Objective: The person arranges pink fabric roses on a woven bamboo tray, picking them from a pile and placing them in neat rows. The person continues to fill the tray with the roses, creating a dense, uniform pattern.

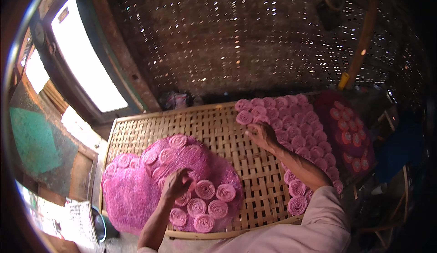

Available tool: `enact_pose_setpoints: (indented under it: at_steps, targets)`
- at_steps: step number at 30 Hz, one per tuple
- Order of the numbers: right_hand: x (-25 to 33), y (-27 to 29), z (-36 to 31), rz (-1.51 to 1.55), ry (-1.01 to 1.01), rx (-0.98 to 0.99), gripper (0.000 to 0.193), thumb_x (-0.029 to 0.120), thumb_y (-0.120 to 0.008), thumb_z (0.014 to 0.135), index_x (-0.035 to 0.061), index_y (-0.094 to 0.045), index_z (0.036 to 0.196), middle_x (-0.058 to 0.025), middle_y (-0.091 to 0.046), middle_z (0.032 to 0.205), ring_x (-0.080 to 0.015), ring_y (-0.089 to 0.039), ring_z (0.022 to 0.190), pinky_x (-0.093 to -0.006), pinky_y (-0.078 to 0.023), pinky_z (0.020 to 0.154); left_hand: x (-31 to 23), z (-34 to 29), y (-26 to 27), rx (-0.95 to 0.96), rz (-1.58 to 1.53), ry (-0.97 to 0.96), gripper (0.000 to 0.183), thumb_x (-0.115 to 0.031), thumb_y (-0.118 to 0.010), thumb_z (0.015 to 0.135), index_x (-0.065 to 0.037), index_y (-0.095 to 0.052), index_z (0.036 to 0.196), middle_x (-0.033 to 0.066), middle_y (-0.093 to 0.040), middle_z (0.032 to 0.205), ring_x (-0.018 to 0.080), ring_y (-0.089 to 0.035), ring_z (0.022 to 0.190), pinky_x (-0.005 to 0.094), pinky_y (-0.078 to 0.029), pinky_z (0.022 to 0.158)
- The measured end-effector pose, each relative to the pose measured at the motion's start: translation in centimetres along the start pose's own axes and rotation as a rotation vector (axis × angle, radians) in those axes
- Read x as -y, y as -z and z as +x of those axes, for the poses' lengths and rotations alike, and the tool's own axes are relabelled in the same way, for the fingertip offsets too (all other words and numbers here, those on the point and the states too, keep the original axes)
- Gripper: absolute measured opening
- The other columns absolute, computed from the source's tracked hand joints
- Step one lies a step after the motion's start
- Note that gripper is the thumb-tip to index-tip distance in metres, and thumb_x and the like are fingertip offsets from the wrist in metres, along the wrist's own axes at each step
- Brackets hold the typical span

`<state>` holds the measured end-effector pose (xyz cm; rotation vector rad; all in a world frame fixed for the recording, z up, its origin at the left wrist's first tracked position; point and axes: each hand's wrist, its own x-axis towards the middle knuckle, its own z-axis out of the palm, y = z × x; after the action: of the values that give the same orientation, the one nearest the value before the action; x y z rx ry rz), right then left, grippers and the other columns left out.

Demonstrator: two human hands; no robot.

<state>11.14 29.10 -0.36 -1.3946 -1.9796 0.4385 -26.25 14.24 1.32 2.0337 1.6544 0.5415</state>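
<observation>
On the left of the woven bamboo tray (227, 130) lie two round mats of pink noodle strands (132, 194), overlapping, with small pink coils (205, 189) sitting on the nearer one as if waiting to be moved. The left hand (176, 183) rests there, fingers curled down onto a coil; whether it has one pinched I cannot tell. Across the bare lattice, the right hand (261, 134) reaches out with fingers spread and loose, touching the edge of the laid-out pink coils (291, 130), which sit packed in tidy rows along the tray's right side, probably to dry evenly. Beyond them a darker red batch (348, 134) lies on its own mat. Behind the tray stands a woven wall (236, 39) pricked with daylight, and a bright window (84, 57) is at the far left.
</observation>
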Motion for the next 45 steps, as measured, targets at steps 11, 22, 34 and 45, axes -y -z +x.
enact_pose_setpoints:
  at_steps: [11, 22, 34, 45]
  targets:
    - [5.4, -7.6, -3.2, 0.910, -0.223, 0.524, 0.033, 0.020, -0.076, 0.087, 0.0003, -0.067, 0.111, -0.0056, -0.071, 0.102, -0.0137, -0.066, 0.088, -0.0311, -0.055, 0.077, -4.1, 3.5, -3.9, -0.200, -0.480, -0.012, 0.044, -0.017, -0.073, 0.086, -0.004, -0.060, 0.127, 0.0127, -0.067, 0.119, 0.0274, -0.064, 0.110, 0.0371, -0.050, 0.094]
    - [-4.6, -2.0, 3.7, -0.217, 0.024, -0.061, 0.031, 0.019, -0.073, 0.082, 0.0013, -0.068, 0.108, -0.0160, -0.071, 0.096, -0.0338, -0.068, 0.087, -0.0395, -0.054, 0.077, -4.3, -2.5, -5.1, -0.115, 0.156, -0.099, 0.031, -0.016, -0.070, 0.081, -0.006, -0.063, 0.109, 0.0121, -0.060, 0.122, 0.0323, -0.050, 0.125, 0.0482, -0.040, 0.101]
    - [8.3, -5.8, -9.9, 0.969, -0.067, 0.722, 0.051, 0.036, -0.075, 0.088, 0.0034, -0.063, 0.125, -0.0061, -0.070, 0.112, -0.0138, -0.064, 0.105, -0.0284, -0.050, 0.093, -6.0, 1.0, -6.1, -0.001, -0.774, -0.054, 0.049, -0.013, -0.078, 0.084, -0.005, -0.052, 0.124, 0.0081, -0.063, 0.100, 0.0146, -0.062, 0.087, 0.0311, -0.052, 0.074]
    - [-4.9, 0.6, -3.6, 0.184, -0.269, -0.016, 0.029, 0.020, -0.071, 0.085, -0.0004, -0.068, 0.106, -0.0162, -0.071, 0.095, -0.0274, -0.069, 0.087, -0.0375, -0.053, 0.078, -7.1, -1.3, -9.8, -0.025, 0.162, -0.350, 0.041, -0.017, -0.069, 0.077, -0.004, -0.062, 0.116, 0.0151, -0.056, 0.130, 0.0341, -0.048, 0.128, 0.0444, -0.039, 0.105]
